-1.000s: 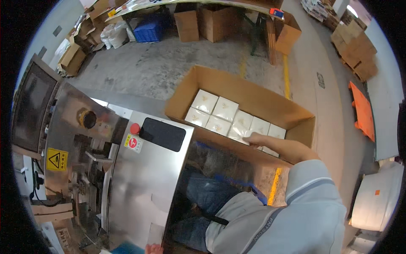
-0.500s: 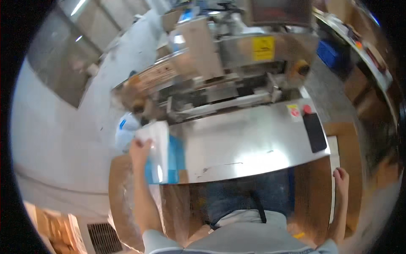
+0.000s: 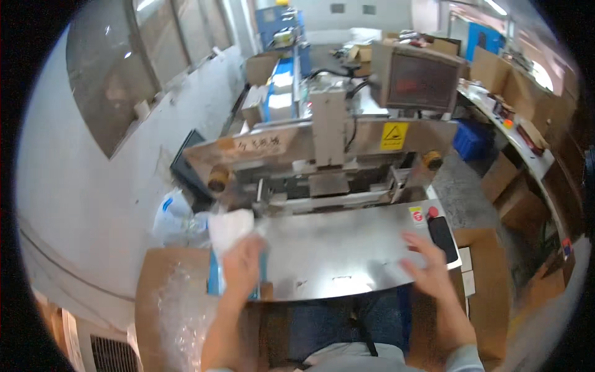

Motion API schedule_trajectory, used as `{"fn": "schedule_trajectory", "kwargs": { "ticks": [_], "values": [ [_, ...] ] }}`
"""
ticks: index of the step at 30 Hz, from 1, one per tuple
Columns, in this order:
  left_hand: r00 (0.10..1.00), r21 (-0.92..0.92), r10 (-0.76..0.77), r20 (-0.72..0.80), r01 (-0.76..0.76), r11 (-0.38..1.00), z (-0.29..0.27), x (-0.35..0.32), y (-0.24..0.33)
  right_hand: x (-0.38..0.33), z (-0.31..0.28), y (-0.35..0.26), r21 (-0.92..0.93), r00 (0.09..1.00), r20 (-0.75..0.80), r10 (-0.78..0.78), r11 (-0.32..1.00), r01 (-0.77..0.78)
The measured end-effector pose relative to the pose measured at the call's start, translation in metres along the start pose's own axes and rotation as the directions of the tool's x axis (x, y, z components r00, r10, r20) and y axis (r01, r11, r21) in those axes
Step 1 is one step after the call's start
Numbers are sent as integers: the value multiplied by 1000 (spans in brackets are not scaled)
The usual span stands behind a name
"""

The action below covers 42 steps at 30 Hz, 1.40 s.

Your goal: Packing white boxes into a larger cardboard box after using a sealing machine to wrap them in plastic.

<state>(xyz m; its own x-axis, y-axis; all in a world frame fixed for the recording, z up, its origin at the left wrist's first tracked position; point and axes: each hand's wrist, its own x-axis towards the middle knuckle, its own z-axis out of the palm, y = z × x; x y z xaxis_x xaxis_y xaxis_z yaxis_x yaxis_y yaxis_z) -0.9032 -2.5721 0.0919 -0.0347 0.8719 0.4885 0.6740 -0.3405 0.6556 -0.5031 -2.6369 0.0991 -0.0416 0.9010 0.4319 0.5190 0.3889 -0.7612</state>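
My left hand (image 3: 243,263) is smeared by motion at the left end of a shiny metal work table (image 3: 328,248). Just beyond its fingers lies a crumpled white sheet or bag (image 3: 229,227), over a blue box or pack (image 3: 215,282). Whether the fingers hold the white piece, I cannot tell. Above the table's right part hovers my right hand (image 3: 427,265), open, fingers apart, holding nothing. A black panel (image 3: 442,240) and a red button (image 3: 432,212) sit close beyond it.
Behind the table stands a machine with a metal crossbeam (image 3: 365,133) and a monitor (image 3: 421,77). At left is a carton of clear plastic bags (image 3: 180,310); at right, a carton with white boxes (image 3: 468,282). A blue crate (image 3: 471,141) stands farther right.
My right hand has left the right-hand carton and come inward over the table, its fingers opening. My left hand has shifted right across the white piece. The view has tilted up.
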Motion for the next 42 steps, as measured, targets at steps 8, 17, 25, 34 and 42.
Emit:
{"fn": "schedule_trajectory", "kwargs": {
  "ticks": [8,17,25,34,42],
  "values": [
    [925,-374,39,377,114,920,55,-73,95,30,67,-18,288,862,507,-26,947,-140],
    [775,-361,-379,507,589,723,104,-102,47,5,60,-16,37,879,17,-476,879,475],
    [756,-303,507,414,-410,860,88,-63,111,-15,69,19,12,805,357,-474,864,503],
    [512,-76,43,858,43,996,74,-51,90,-11,48,30,143,748,565,-347,935,326],
    [569,62,10,822,-107,992,74,5,75,43,20,52,-27,809,531,-250,950,312]
  ]
}}
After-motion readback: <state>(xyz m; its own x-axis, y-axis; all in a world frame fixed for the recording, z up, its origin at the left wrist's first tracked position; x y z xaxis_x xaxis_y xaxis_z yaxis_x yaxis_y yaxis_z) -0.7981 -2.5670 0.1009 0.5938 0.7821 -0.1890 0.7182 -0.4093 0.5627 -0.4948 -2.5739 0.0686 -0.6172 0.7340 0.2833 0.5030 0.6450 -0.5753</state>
